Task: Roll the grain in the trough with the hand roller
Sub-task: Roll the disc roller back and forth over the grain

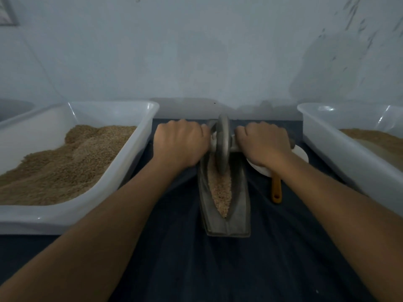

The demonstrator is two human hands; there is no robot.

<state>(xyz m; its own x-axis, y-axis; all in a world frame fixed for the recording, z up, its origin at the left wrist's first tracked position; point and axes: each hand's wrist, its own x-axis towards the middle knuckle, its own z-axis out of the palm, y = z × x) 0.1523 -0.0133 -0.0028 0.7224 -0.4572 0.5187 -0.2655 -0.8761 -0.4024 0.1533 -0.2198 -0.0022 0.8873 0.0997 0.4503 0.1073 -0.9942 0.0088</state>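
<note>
Left hand [180, 142] wrapped tight round the left end of the roller's bar. Right hand [262, 143] wrapped tight round the right end. Both fists closed on the roller [222, 142], knuckles up. Wheel of the roller standing on edge between the two hands, down in the far part of the trough [225, 199], up at 12 o'clock.

Grain [220, 190] lying in a thin strip along the middle of the trough, from under the wheel down to the pointed end at 6 o'clock. Not yet rolled there, by the look of it.

Could tip sideways if one hand pushes harder than the other. Then scraping on the trough wall and grain jumping out onto the dark cloth [196, 269].

Could spill over the near end if pulled back too fast toward 6 o'clock.

Could bump the white dish [302, 154] at 3 o'clock, just under the right wrist, with the yellow handle [276, 190] sticking out beside it.

Big tub of grain [135, 153] close at 9 o'clock, another tub [327, 144] at 3 o'clock. Wide elbows could knock either.
</note>
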